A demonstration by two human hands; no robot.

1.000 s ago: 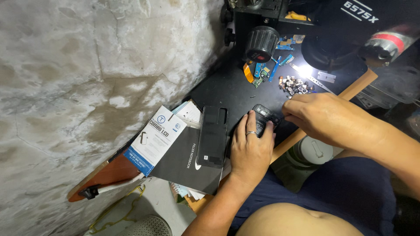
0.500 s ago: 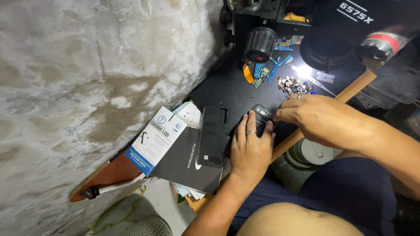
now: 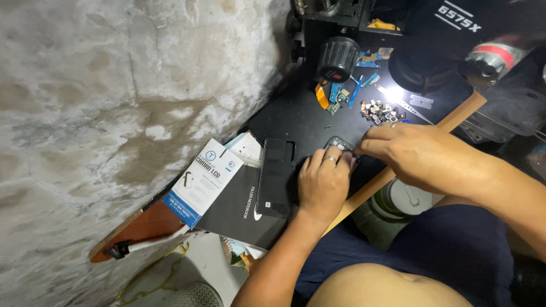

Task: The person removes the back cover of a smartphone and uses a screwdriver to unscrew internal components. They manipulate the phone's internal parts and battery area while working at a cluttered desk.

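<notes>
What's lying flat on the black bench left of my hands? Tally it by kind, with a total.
Black phone back cover with a camera cutout: 1
Black notebook: 1
White and blue flat cardboard box: 1
Total: 3

The left hand and right hand both touch a small dark phone part.

A flat white box [image 3: 200, 183] with a blue lower end lies tilted at the desk's left edge, by the wall. Behind it sticks out a smaller white carton [image 3: 245, 146]. Touching the box on its right is a black notebook [image 3: 242, 211] with pale print on its cover. At top right, a black housing carries a white printed label [image 3: 458, 16].
</notes>
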